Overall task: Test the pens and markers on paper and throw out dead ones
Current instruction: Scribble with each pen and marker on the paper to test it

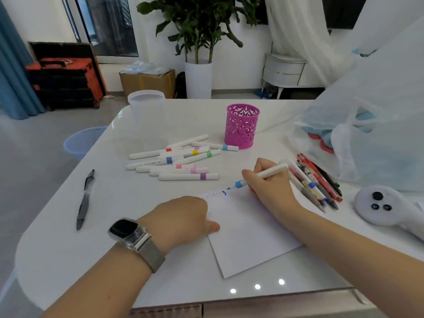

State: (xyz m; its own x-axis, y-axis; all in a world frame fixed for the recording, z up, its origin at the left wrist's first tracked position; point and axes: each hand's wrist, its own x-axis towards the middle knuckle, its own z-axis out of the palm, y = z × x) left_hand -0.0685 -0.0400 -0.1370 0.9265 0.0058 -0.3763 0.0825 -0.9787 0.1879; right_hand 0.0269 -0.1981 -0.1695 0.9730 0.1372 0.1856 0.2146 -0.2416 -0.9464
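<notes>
Potted plant (198, 31); cardboard box (148, 82); white controller (380, 205)

No words, brand names or numbers can be read anywhere. The sheet of paper (247, 228) carries only a row of small zigzag test scribbles along its top edge, the last in blue. Printing on the gel pens (314, 184) is too blurred to read.
</notes>
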